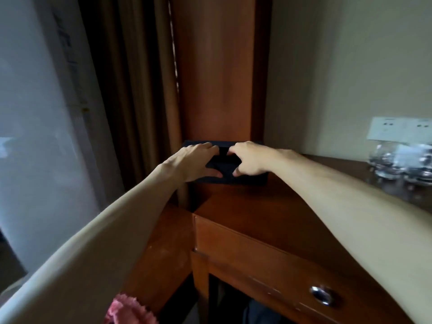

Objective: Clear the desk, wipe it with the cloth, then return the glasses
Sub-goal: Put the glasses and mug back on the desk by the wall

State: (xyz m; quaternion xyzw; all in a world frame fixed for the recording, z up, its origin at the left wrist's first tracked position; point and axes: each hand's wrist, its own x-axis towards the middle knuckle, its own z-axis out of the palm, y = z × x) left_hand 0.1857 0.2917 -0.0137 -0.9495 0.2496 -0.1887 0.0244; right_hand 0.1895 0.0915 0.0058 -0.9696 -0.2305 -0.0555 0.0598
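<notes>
Head view, looking down across a wooden desk (252, 213), and both bare arms are stretched out to the far corner. Left hand (197, 163) and right hand (249, 160) sit on a dark box (252, 180) pushed up against the wooden panel (215, 66) behind it. Left fingers lie spread over the top with the thumb down the front face; right hand has its fingers curled on the top and thumb tucked at the front. Both are pressing on it or gripping it — the box is so dark that its lid and edges melt together, so whether anything is pinched between the hands is hard to say.

Over at the right edge, the glasses (402, 164) stand on the desk against the wall, well apart from the hands, blurred and partly cut off by the frame. A white card (397, 128) stands just behind them; its print is unreadable.

Brown curtain (131, 90) hangs to the left of the panel, with a pale window (35, 113) beyond it. Down front, a drawer (257, 249) shows a round metal pull (322, 295). Something pink and frilly (124, 309) peeks in at the bottom edge, mostly out of frame.
</notes>
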